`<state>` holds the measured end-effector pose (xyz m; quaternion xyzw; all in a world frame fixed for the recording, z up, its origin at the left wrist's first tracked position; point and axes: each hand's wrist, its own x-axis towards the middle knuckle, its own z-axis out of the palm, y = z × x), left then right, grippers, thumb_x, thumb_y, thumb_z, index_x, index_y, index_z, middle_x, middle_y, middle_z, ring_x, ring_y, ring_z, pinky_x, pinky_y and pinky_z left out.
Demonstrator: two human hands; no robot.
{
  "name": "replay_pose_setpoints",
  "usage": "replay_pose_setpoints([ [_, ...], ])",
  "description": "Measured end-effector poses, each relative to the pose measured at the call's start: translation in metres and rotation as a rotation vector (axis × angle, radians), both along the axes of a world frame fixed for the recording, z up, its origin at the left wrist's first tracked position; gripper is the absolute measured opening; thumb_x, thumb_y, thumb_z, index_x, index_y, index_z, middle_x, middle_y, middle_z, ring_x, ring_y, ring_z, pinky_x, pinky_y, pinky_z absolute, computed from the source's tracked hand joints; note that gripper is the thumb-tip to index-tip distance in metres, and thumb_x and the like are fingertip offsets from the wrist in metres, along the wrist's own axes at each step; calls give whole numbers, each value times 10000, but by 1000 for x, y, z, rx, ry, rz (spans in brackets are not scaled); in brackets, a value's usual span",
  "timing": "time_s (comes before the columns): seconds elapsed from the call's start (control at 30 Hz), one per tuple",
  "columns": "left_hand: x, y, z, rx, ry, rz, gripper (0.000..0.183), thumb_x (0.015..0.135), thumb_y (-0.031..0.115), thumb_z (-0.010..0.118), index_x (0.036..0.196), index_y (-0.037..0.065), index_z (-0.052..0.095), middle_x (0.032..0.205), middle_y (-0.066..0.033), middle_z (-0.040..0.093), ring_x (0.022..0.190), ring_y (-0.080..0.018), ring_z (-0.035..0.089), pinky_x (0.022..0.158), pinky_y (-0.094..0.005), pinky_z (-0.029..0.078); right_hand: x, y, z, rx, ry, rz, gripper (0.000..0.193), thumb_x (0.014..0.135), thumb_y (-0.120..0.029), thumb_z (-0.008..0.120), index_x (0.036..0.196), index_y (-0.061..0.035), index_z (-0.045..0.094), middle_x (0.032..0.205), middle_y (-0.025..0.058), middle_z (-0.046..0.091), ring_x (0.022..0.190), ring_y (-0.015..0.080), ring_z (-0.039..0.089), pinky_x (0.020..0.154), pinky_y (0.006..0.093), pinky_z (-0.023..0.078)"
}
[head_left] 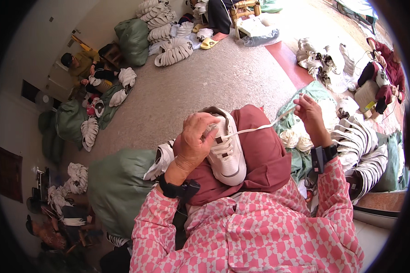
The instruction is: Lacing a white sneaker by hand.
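Observation:
A white sneaker (pixel 226 164) with a grey-edged toe lies between my knees, toe toward me, laced across its front. My left hand (pixel 197 139) is at its left side, the fingers curled over the opening and tongue, steadying it. From the upper eyelets a flat white shoelace (pixel 255 129) runs out to the right above my thigh. My right hand (pixel 309 113) is raised away from the sneaker and pinches this lace near its end. Part of the tongue is hidden by my left fingers.
Another white shoe (pixel 161 158) lies by my left knee, beside a green sack (pixel 118 182). At my right are lace bundles (pixel 296 140) and stacked white shoe uppers (pixel 362 154). Other people sit among shoe piles at left, far side and right. A grey floor (pixel 200 82) stretches ahead.

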<state>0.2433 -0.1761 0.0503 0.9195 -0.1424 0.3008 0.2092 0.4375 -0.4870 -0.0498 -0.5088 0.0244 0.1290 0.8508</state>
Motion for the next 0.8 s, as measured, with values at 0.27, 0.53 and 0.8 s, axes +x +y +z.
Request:
replay_pose_setpoints([
  [0.27, 28, 8, -22, -442, 706, 39, 77, 831, 39, 686, 883, -11, 659, 844, -10, 586, 758, -96, 593, 671, -245, 476, -62, 102, 35, -511, -618, 611, 110, 902, -92, 595, 949, -22, 665, 760, 65, 669, 609, 142, 615, 563, 277, 491],
  [0.53, 31, 13, -24, -469, 748, -8, 111, 835, 79, 694, 891, -17, 691, 848, 11, 570, 771, -77, 569, 676, -239, 463, -61, 112, 36, -610, -811, 851, 161, 879, -147, 621, 964, -26, 683, 864, 73, 689, 791, 154, 638, 698, 306, 494],
  [0.8, 31, 16, -19, -355, 819, -131, 110, 769, 96, 737, 828, 8, 706, 867, -43, 589, 805, -146, 602, 739, -284, 482, -63, 117, 43, -573, -654, 942, 162, 895, -144, 606, 954, -11, 677, 802, 40, 657, 754, 121, 606, 687, 278, 489],
])
